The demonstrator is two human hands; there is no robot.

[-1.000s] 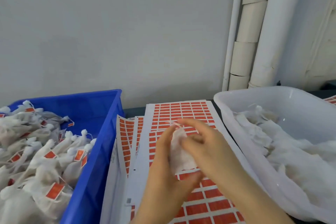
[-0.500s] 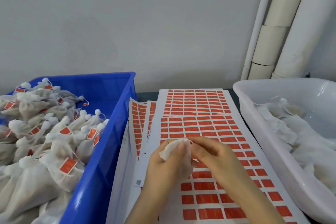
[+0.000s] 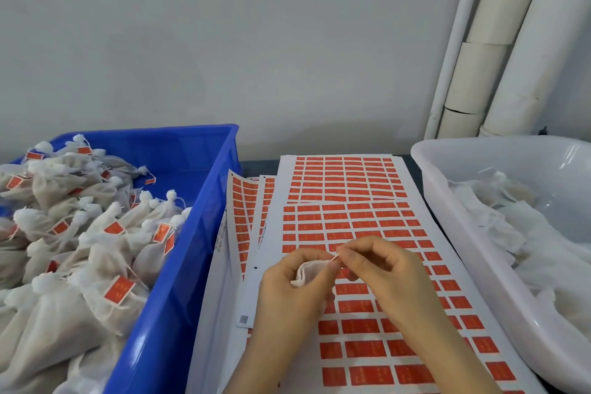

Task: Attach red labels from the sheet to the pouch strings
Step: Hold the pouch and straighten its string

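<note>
My left hand (image 3: 289, 293) grips a small white pouch (image 3: 306, 272) above the label sheets. My right hand (image 3: 380, 269) pinches a thin red-tipped piece, the pouch string or a label edge (image 3: 335, 256), right at the pouch's top. Both hands meet over the top sheet of red labels (image 3: 361, 221), which lies on the table between two bins. Most of the pouch is hidden inside my left palm.
A blue bin (image 3: 179, 265) on the left holds several white pouches with red labels (image 3: 118, 289). A white tub (image 3: 454, 233) on the right holds unlabelled white pouches (image 3: 537, 243). More label sheets (image 3: 243, 211) fan out underneath. Wall and pipes (image 3: 499, 41) stand behind.
The view has tipped down and my hands have sunk toward the sheet. The pouch is now more tucked into my left hand, and my right fingers pinch at its top.
</note>
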